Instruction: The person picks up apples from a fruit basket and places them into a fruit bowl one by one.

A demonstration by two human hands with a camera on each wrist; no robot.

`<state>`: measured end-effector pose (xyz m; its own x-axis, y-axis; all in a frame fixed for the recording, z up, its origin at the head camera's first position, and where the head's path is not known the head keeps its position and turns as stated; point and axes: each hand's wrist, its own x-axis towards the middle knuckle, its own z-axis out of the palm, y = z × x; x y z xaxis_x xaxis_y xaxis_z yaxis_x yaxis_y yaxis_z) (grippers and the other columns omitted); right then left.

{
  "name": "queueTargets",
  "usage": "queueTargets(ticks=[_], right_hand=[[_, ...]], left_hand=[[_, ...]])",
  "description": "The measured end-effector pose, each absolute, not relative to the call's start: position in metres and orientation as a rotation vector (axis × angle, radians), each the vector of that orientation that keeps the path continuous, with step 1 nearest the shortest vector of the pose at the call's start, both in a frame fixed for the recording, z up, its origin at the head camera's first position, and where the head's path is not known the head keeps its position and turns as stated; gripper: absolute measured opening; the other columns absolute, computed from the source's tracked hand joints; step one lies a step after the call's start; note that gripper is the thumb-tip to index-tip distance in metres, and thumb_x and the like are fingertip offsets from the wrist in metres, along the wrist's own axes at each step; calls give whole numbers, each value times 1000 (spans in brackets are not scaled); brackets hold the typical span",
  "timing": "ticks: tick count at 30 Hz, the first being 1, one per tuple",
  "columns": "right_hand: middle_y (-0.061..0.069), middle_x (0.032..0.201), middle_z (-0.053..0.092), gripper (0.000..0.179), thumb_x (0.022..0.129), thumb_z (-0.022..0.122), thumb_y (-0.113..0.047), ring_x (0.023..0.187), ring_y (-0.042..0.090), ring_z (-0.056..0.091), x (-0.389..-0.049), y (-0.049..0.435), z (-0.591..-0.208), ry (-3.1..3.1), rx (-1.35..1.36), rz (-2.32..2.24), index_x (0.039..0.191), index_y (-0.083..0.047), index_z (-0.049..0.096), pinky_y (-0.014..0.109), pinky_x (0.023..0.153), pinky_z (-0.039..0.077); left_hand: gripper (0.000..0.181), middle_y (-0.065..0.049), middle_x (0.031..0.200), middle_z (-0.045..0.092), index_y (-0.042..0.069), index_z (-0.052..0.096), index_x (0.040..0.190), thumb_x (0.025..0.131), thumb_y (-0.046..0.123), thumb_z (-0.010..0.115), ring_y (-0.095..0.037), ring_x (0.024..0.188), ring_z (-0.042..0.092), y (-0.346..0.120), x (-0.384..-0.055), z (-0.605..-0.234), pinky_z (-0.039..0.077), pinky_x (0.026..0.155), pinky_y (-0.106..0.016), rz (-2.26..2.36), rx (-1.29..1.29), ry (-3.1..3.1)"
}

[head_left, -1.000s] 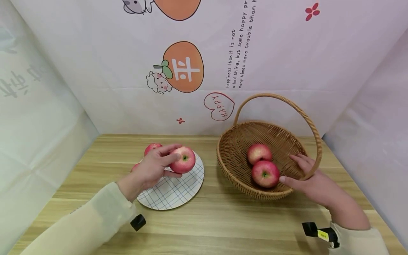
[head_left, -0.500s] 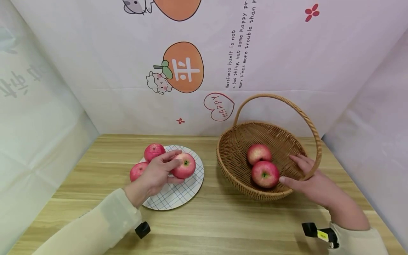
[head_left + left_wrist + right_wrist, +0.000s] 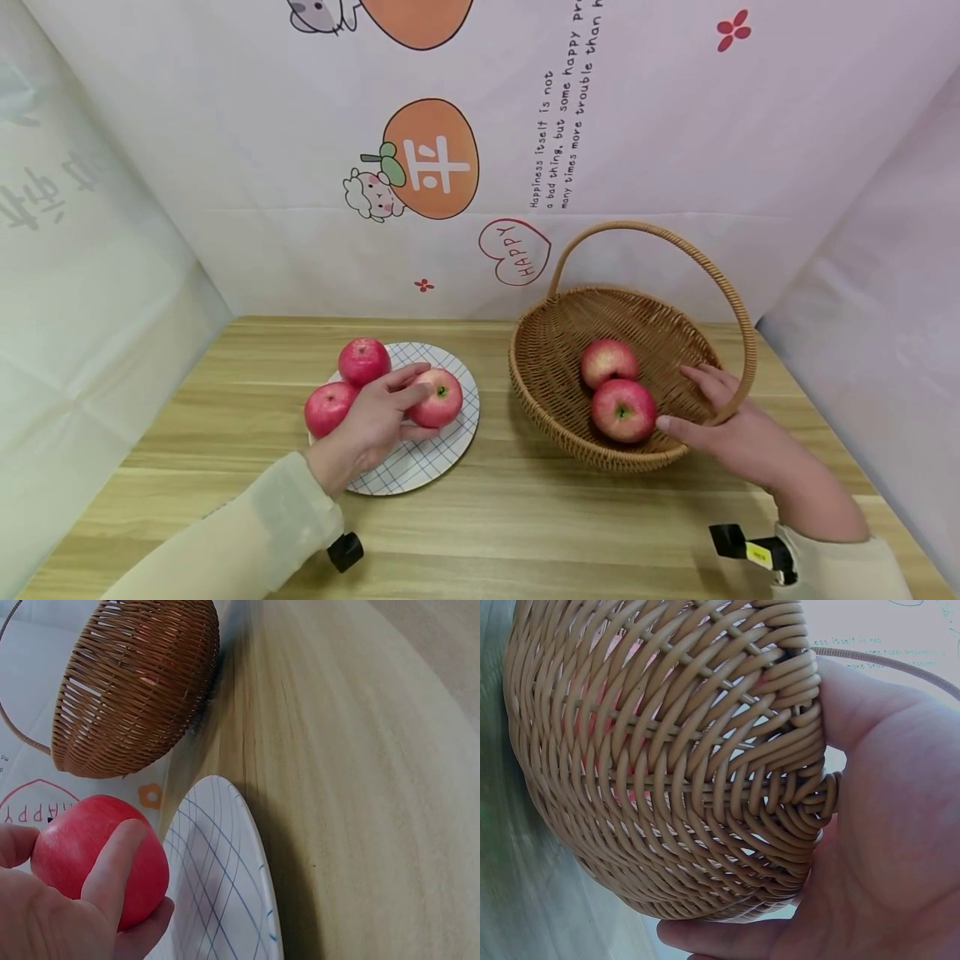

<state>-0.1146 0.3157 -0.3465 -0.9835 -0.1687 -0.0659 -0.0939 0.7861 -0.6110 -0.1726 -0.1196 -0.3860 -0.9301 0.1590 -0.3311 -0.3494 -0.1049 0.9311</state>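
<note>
My left hand [image 3: 371, 425] holds a red apple [image 3: 444, 402] over the round white plate [image 3: 414, 468] with blue grid lines. In the left wrist view, thumb and fingers wrap that apple [image 3: 67, 851] close beside the plate's edge [image 3: 259, 877]. Two more apples, a back one [image 3: 365, 360] and a front one [image 3: 328, 408], sit at the plate's left side. My right hand [image 3: 738, 433] grips the right rim of a wicker basket [image 3: 536, 404]; some fingers reach inside. Two apples, an upper one [image 3: 609, 362] and a lower one [image 3: 624, 411], lie in the basket.
A tall looped handle [image 3: 738, 308] arches over the basket. Plate and basket stand apart on a wood-grain table [image 3: 510, 542]. A printed white cloth [image 3: 300, 208] hangs behind, with white sheets on both sides. A black wrist mount [image 3: 345, 552] hangs below the left sleeve.
My left hand has moved right and slightly lower with the apple, baring the two other apples on the plate. The right hand and basket have stayed in place.
</note>
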Motion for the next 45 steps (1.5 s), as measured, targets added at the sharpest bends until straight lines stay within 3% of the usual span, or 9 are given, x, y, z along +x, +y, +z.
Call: queueTargets(ticks=[10, 25, 35, 45], right_hand=[[36, 156, 1, 96, 93, 67, -51, 134, 66, 11, -114, 316, -346, 2864, -199, -961, 158, 0, 16, 78, 97, 22], [37, 156, 2, 97, 93, 66, -51, 134, 66, 11, -114, 315, -345, 2861, -200, -961, 158, 0, 15, 78, 97, 22], [37, 156, 2, 97, 93, 66, -51, 134, 66, 12, -113, 315, -344, 2865, -197, -965, 158, 0, 15, 78, 97, 22], [37, 156, 4, 96, 93, 66, -51, 134, 65, 12, -114, 315, -345, 2867, -196, -956, 157, 0, 16, 78, 97, 23]], left_hand=[[49, -15, 145, 39, 18, 53, 144, 97, 17, 67, -39, 124, 50, -116, -174, -391, 56, 80, -50, 2135, -253, 1822], [52, -15, 146, 37, 14, 48, 148, 99, 14, 64, -38, 128, 43, -110, -180, -396, 57, 78, -49, 2164, -291, 1861], [52, -12, 144, 38, 16, 45, 150, 101, 18, 62, -34, 123, 49, -104, -186, -393, 57, 79, -47, 2152, -363, 1964], [55, -11, 145, 37, 19, 42, 152, 101, 20, 62, -35, 127, 43, -98, -190, -395, 57, 80, -47, 2153, -373, 2026]])
